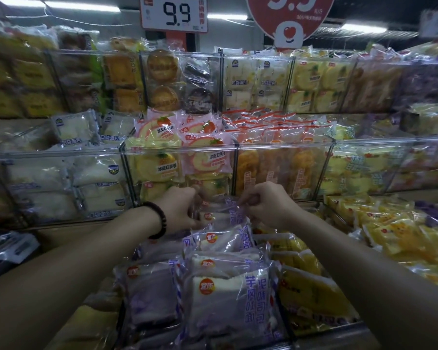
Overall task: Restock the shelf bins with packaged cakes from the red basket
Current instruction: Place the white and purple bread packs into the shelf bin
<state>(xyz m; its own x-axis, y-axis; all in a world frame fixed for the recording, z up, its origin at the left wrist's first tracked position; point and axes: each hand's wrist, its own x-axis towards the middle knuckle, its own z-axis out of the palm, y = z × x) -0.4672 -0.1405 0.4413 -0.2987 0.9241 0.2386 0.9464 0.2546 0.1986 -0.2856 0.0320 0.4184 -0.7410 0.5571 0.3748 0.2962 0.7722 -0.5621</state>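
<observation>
Purple cake packet (234,213) gripped at left edge by left hand (180,208), pinched at right edge by right hand (265,205); long side laid across, hand to hand, at far end of purple packet row (223,294)

a white price sign (174,13) above the shelf reads "9.9" in large black digits; its small print is too blurred to read. beside it a red round sign (289,18) shows the lower part of "9.9" in white, cut off by the top edge, with small unreadable print beneath. white bread packs (254,82) in the upper bin, and others at the left of the middle bin, carry "口袋面包". a pink roll pack (159,127) and a yellow roll pack (162,165) both say "冰皮软芙卷". the purple packs (228,299) in front bear "芋泥风味吐司面包" in purple characters and an orange round logo, its two characters unclear.
</observation>
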